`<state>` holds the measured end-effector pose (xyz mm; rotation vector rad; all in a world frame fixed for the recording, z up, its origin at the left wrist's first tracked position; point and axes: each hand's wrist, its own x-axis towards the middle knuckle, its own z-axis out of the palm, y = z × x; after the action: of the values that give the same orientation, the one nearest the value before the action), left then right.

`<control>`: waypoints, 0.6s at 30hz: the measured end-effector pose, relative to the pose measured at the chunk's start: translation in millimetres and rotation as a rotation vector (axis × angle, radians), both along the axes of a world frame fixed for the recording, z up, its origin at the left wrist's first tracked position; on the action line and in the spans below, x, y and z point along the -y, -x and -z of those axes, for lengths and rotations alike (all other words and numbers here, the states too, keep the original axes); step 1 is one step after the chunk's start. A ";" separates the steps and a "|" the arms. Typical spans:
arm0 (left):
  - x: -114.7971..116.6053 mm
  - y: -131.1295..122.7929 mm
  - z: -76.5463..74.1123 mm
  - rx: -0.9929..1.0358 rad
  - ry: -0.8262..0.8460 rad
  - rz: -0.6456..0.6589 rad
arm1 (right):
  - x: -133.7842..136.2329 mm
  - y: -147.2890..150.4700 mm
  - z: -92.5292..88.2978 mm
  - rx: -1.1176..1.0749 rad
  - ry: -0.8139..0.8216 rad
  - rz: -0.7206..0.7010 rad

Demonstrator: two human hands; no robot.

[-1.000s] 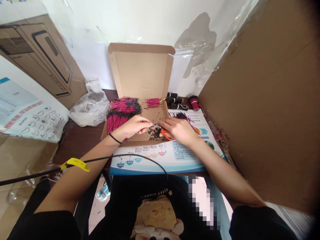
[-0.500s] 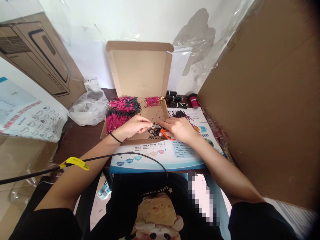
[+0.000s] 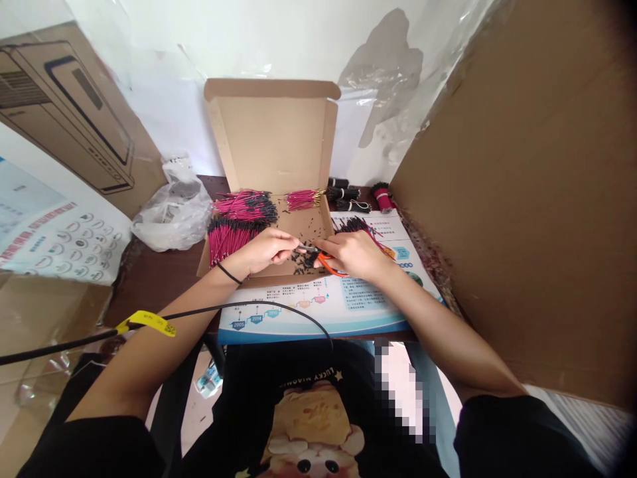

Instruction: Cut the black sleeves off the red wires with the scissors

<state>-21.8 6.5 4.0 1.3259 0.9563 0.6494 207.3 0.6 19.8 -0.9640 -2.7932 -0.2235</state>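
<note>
The left hand's (image 3: 261, 253) thumb and forefinger close to a narrow pinch on a wire end (image 3: 299, 247), too small to make out clearly. The right hand's (image 3: 356, 256) fingers curl around orange snips (image 3: 328, 265), whose steel tips (image 3: 311, 249) point up and left, almost meeting the pinch. The snips' long axis runs from the right hand toward the left fingers, so the wire end lies just ahead of the tips, between both hands; whether it sits inside the blades, I cannot tell.

Below the tips, small black bits (image 3: 302, 263) lie scattered on the floor of a cardboard box (image 3: 271, 133). Pink wire bundries with black ends (image 3: 231, 240) lie to the left within the box, with another bundle (image 3: 243, 206) behind them and a shorter one (image 3: 301, 199) near the lid's fold. Beyond the right hand, a loose wire bunch (image 3: 354, 227) rests on a printed poster (image 3: 328, 302), and black coils (image 3: 343, 194) sit past the box. A black band (image 3: 229, 273) circles the left wrist
</note>
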 end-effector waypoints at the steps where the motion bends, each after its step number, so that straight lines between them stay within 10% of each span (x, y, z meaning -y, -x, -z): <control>1: -0.2 -0.1 0.3 0.002 0.001 0.001 | -0.1 0.0 0.0 0.000 0.004 0.001; 18: 0.1 -4.4 -5.4 -0.003 0.072 -0.173 | -4.7 -2.8 4.2 -0.094 -0.094 0.263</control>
<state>-17.5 6.4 9.4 1.1901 1.0955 0.7381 210.1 5.3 15.6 -1.2811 -2.5419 -0.3323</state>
